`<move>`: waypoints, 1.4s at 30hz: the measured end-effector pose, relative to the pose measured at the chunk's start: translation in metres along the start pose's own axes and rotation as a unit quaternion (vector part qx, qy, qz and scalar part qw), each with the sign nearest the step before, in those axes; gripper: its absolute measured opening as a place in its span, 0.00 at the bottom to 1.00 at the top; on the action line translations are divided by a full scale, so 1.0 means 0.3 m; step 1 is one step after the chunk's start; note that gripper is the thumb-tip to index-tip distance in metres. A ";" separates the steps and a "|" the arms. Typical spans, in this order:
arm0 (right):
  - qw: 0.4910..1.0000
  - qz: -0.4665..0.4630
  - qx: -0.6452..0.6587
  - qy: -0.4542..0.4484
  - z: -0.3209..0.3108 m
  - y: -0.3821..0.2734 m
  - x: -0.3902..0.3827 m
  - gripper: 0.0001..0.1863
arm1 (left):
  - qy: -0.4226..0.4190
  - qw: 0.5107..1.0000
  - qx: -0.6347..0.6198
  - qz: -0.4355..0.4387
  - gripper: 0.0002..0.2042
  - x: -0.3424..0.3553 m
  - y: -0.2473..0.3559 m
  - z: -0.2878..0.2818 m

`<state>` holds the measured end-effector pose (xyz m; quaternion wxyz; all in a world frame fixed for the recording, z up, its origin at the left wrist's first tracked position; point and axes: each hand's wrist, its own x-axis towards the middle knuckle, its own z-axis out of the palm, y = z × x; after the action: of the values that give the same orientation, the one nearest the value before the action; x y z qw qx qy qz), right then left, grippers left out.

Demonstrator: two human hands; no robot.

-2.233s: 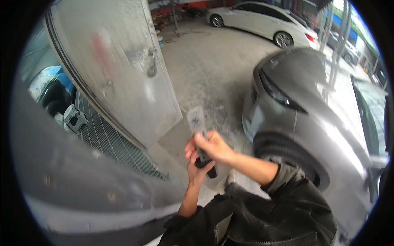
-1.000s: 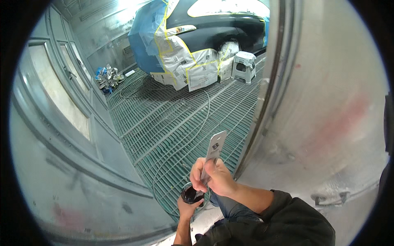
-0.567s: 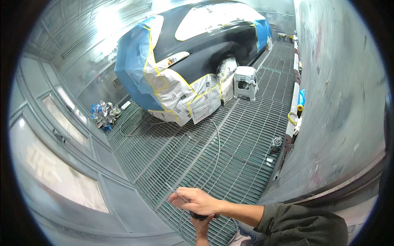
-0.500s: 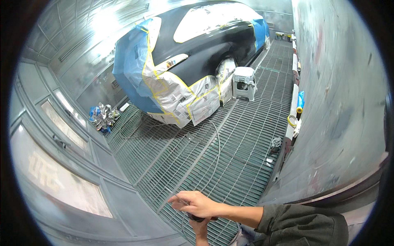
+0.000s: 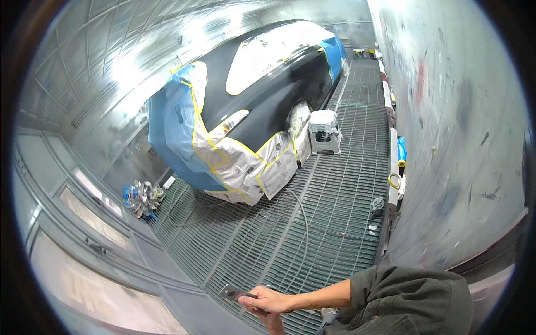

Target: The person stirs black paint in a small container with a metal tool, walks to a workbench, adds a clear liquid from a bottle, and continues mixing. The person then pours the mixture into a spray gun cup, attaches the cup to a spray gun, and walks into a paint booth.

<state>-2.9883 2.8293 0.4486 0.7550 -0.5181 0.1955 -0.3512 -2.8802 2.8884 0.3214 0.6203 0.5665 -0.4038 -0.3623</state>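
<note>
I note the right hand with fingers clamped on a flat, grey metal strip, held over green-grey metal floor grating; left hand beneath, largely hidden, finger state indeterminable.

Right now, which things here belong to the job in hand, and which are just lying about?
Likely part of the job:
flat grey metallic strip, in your right hand
black car masked with blue sheeting and paper

Apparently lying about:
crumpled silver and blue heap, left of the car
blue and yellow roll by the right wall
grey plastic stool beside the car
</note>
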 end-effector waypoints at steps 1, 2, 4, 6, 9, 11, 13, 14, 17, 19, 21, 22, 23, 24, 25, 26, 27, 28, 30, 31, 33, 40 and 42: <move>1.000 0.002 -0.002 0.011 -0.003 -0.027 0.020 0.34 | -0.001 1.000 0.000 0.004 0.36 0.036 0.014 0.009; 1.000 0.000 0.005 0.021 -0.015 -0.067 0.040 0.34 | -0.009 1.000 0.001 0.008 0.36 0.079 0.026 0.016; 0.998 -0.062 0.008 0.027 -0.050 -0.081 0.094 0.37 | -0.056 0.998 0.000 0.014 0.43 0.140 0.018 0.025; 0.997 -0.064 0.019 0.046 -0.102 -0.178 0.106 0.38 | -0.106 0.994 -0.016 0.005 0.49 0.222 -0.036 0.044; 0.989 -0.119 0.022 0.082 -0.192 -0.265 0.120 0.36 | -0.152 0.988 -0.028 -0.001 0.44 0.330 -0.077 0.107; 0.988 -0.116 0.045 0.094 -0.275 -0.325 0.126 0.36 | -0.166 0.986 -0.016 0.020 0.39 0.378 -0.057 0.189; 0.983 -0.130 0.059 0.119 -0.388 -0.363 0.146 0.35 | -0.213 0.976 0.039 -0.001 0.32 0.460 -0.070 0.267; 0.978 -0.144 0.077 0.129 -0.451 -0.373 0.164 0.35 | -0.226 0.973 0.035 -0.003 0.30 0.496 -0.081 0.311; 0.960 -0.209 0.135 0.125 -0.631 -0.478 0.218 0.31 | -0.264 0.961 0.079 0.005 0.26 0.609 -0.066 0.506; 0.974 -0.172 -0.003 0.146 -0.814 -0.553 0.246 0.15 | -0.320 0.940 0.114 -0.003 0.27 0.717 -0.082 0.651; 0.936 -0.245 -0.156 0.198 -0.993 -0.599 0.296 0.15 | -0.356 0.930 0.090 -0.034 0.31 0.808 -0.065 0.832; 0.948 -0.231 -0.130 0.179 -1.089 -0.609 0.321 0.15 | -0.362 0.930 0.054 -0.043 0.32 0.848 -0.039 0.925; 0.957 -0.217 -0.103 0.160 -1.180 -0.625 0.334 0.15 | -0.369 0.928 0.018 -0.052 0.33 0.888 -0.022 1.016; 0.953 -0.194 -0.161 0.167 -1.248 -0.672 0.345 0.13 | -0.368 0.929 0.006 -0.042 0.35 0.936 -0.017 1.098; 0.945 -0.200 -0.185 0.180 -1.313 -0.720 0.352 0.13 | -0.374 0.927 -0.014 -0.034 0.36 0.980 -0.009 1.185; 0.936 -0.206 -0.209 0.194 -1.381 -0.775 0.355 0.13 | -0.380 0.924 -0.034 -0.026 0.37 1.028 0.004 1.280; 0.927 -0.210 -0.230 0.210 -1.447 -0.808 0.355 0.14 | -0.387 0.920 -0.053 -0.021 0.37 1.063 -0.001 1.352; 0.943 -0.192 -0.173 0.212 -1.535 -0.817 0.362 0.16 | -0.402 0.912 -0.065 -0.049 0.37 1.108 -0.041 1.434; 0.947 -0.182 -0.061 0.259 -1.661 -0.854 0.364 0.24 | -0.419 0.906 -0.013 -0.066 0.37 1.171 -0.046 1.600; 0.948 -0.164 -0.014 0.271 -1.723 -0.870 0.364 0.27 | -0.428 0.901 0.011 -0.063 0.38 1.198 -0.023 1.691; 0.943 -0.144 -0.007 0.301 -1.820 -0.907 0.369 0.31 | -0.383 0.916 -0.082 -0.090 0.31 1.241 -0.100 1.856; 0.920 -0.155 -0.034 0.358 -2.258 -1.063 0.424 0.34 | -0.387 0.920 -0.059 -0.009 0.32 1.509 -0.241 2.328; 0.912 -0.166 -0.058 0.371 -2.389 -1.153 0.445 0.36 | -0.419 0.907 -0.028 0.030 0.34 1.614 -0.267 2.503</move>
<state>-3.4838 2.1944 0.4988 0.5271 -0.4184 0.3929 -0.6267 -3.3647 2.1337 0.3096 0.4208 0.3326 -0.6329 -0.5584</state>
